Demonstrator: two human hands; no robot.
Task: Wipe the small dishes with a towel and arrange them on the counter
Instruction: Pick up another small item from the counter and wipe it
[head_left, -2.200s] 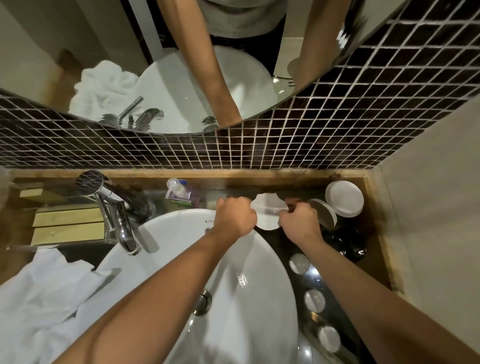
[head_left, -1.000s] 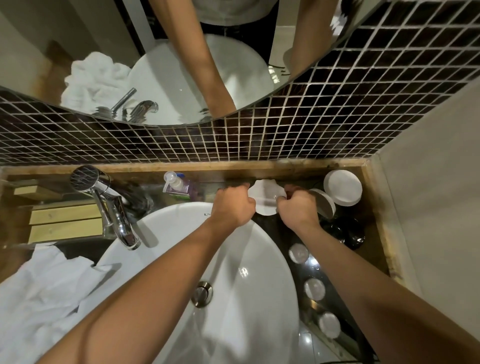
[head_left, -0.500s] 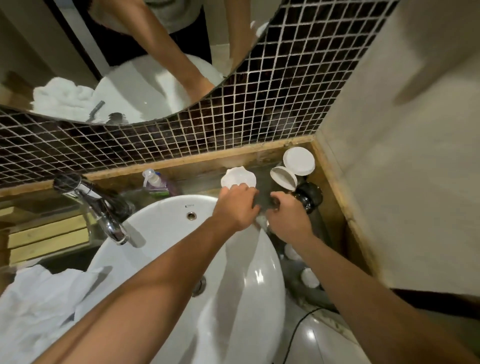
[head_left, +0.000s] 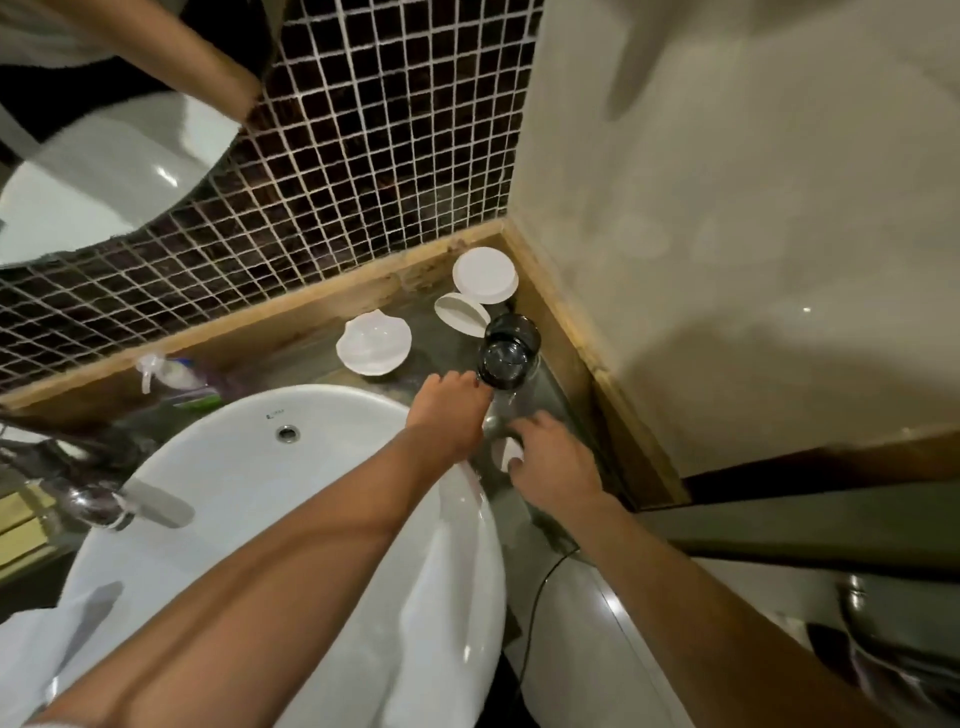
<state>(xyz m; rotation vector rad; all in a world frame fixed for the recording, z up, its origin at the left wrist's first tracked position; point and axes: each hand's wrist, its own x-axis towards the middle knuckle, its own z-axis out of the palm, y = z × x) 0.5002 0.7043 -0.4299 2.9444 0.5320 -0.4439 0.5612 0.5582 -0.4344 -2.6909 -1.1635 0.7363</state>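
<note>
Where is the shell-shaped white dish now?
In the head view, the shell-shaped white dish sits on the counter behind the sink, left of the dark glass and beyond the left hand.

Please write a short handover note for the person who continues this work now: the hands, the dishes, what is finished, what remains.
Left hand: open, fingertips near the dark glass, holding nothing visible.
Right hand: fingers on a small white dish beside the sink; grip unclear.
Arranged at the back of the counter: shell dish, oval dish, round dish.
Left: wipe the small white dish and set it down. The towel lies at the far left, in neither hand.
</note>
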